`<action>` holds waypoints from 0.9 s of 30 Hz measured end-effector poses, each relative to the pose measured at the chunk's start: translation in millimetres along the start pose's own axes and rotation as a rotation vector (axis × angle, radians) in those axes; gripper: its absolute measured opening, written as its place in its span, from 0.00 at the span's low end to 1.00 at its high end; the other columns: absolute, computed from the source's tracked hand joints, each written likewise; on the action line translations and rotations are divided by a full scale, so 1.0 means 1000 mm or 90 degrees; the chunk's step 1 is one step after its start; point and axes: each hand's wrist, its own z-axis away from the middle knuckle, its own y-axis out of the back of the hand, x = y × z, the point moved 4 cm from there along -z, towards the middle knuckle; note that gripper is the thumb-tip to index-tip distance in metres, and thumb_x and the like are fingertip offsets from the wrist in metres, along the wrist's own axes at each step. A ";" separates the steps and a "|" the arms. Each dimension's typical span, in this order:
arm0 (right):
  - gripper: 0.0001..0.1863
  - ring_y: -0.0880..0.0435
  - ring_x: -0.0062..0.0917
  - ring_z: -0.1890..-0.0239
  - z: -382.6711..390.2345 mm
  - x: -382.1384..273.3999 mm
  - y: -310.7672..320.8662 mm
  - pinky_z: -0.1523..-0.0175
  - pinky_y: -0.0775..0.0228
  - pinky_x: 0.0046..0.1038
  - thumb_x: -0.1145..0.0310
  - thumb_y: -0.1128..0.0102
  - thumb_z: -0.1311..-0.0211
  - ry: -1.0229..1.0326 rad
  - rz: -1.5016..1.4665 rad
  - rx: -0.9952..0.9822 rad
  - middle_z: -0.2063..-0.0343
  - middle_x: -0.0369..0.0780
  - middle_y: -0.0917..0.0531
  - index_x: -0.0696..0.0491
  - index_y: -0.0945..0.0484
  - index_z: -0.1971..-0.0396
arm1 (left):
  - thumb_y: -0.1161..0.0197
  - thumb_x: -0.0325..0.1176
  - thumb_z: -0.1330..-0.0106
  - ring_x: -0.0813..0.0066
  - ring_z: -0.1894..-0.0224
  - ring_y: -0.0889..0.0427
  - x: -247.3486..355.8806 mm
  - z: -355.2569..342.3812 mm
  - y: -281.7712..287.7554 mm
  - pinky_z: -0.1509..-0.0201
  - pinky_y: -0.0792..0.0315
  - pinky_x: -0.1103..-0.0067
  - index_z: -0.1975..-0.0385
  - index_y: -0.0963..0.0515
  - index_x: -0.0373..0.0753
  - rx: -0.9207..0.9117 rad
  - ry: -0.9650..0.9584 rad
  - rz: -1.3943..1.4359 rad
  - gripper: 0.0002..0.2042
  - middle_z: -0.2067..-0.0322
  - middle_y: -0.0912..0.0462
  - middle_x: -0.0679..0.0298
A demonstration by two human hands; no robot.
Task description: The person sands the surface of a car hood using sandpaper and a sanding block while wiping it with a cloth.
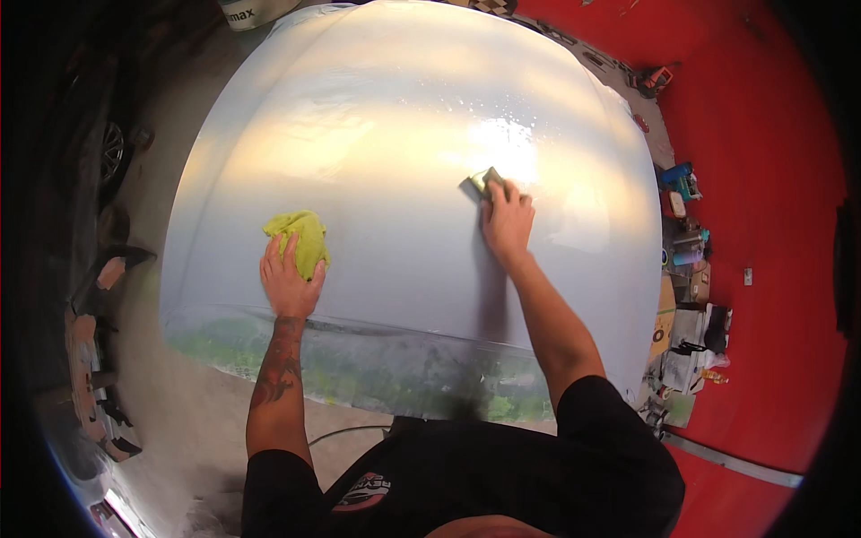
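Note:
A broad, wet, grey-white car hood (pixel 395 242) fills the middle of the view, glossy with reflected light and dotted with droplets toward the far right. On its left half, my left hand (pixel 291 282) grips a crumpled yellow-green cloth (pixel 305 238) against the surface. Farther off and to the right, my right hand (pixel 508 220) is closed around a small dark sanding block (pixel 491 177), with a flat dark edge showing at its left. The block's underside is hidden. Patchy green and grey marks run along the hood's near edge (pixel 404 381).
A red wall (pixel 753 179) rises at the right. Along its foot stand bottles (pixel 689 247), boxes (pixel 664 314) and tools. A white bucket (pixel 247 13) stands at the far left, and a wheel (pixel 109 152) shows in the dark left side. A hose (pixel 345 430) lies near my body.

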 end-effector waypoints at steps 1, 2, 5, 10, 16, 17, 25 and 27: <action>0.22 0.27 0.43 0.47 0.040 -0.027 0.007 0.43 0.36 0.45 0.65 0.36 0.38 0.036 -0.030 -0.024 0.38 0.43 0.27 0.44 0.23 0.43 | 0.31 0.47 0.42 0.52 0.31 0.38 0.000 0.001 0.000 0.28 0.45 0.53 0.34 0.32 0.46 -0.013 0.003 -0.014 0.35 0.35 0.35 0.53; 0.23 0.28 0.42 0.45 0.083 -0.051 0.014 0.41 0.37 0.46 0.64 0.34 0.40 0.076 -0.034 -0.073 0.37 0.42 0.28 0.43 0.22 0.43 | 0.31 0.48 0.42 0.52 0.31 0.38 0.000 0.000 -0.001 0.28 0.45 0.52 0.34 0.32 0.47 -0.023 0.006 -0.028 0.35 0.34 0.35 0.54; 0.23 0.26 0.38 0.47 0.163 -0.097 0.028 0.42 0.36 0.43 0.63 0.30 0.44 0.325 -0.142 -0.158 0.37 0.40 0.28 0.40 0.20 0.46 | 0.31 0.49 0.42 0.53 0.30 0.38 0.000 0.000 0.001 0.28 0.45 0.50 0.34 0.32 0.48 -0.015 0.011 -0.025 0.35 0.34 0.35 0.55; 0.22 0.26 0.41 0.51 0.012 -0.049 -0.017 0.47 0.34 0.41 0.65 0.33 0.40 0.234 -0.051 -0.076 0.40 0.40 0.25 0.43 0.22 0.45 | 0.31 0.49 0.42 0.53 0.30 0.38 -0.002 0.003 -0.003 0.28 0.45 0.50 0.34 0.32 0.48 -0.008 0.012 -0.026 0.35 0.34 0.35 0.55; 0.21 0.26 0.42 0.50 -0.041 -0.070 -0.020 0.46 0.34 0.43 0.66 0.35 0.39 0.085 -0.064 -0.024 0.41 0.41 0.23 0.43 0.22 0.44 | 0.30 0.45 0.43 0.51 0.31 0.38 -0.001 0.001 -0.001 0.28 0.44 0.54 0.34 0.31 0.45 -0.016 -0.005 -0.022 0.35 0.35 0.35 0.53; 0.22 0.26 0.42 0.48 -0.002 -0.082 -0.011 0.44 0.35 0.44 0.67 0.35 0.40 0.118 -0.086 -0.062 0.40 0.40 0.25 0.42 0.21 0.44 | 0.30 0.47 0.43 0.52 0.30 0.39 0.000 0.000 -0.002 0.28 0.44 0.53 0.34 0.32 0.47 -0.028 0.009 -0.014 0.35 0.34 0.35 0.54; 0.21 0.26 0.38 0.50 -0.012 -0.070 -0.037 0.47 0.34 0.41 0.62 0.32 0.41 0.348 -0.123 -0.025 0.44 0.38 0.23 0.41 0.21 0.47 | 0.30 0.44 0.43 0.49 0.32 0.38 0.001 -0.001 0.000 0.29 0.44 0.53 0.35 0.31 0.43 -0.022 0.001 -0.017 0.34 0.35 0.35 0.52; 0.18 0.25 0.41 0.51 -0.106 -0.052 -0.063 0.49 0.34 0.43 0.59 0.36 0.37 0.259 -0.055 0.081 0.46 0.39 0.22 0.43 0.21 0.48 | 0.30 0.41 0.44 0.48 0.33 0.37 0.001 0.000 -0.001 0.29 0.42 0.55 0.35 0.31 0.42 -0.022 -0.010 -0.020 0.34 0.35 0.34 0.50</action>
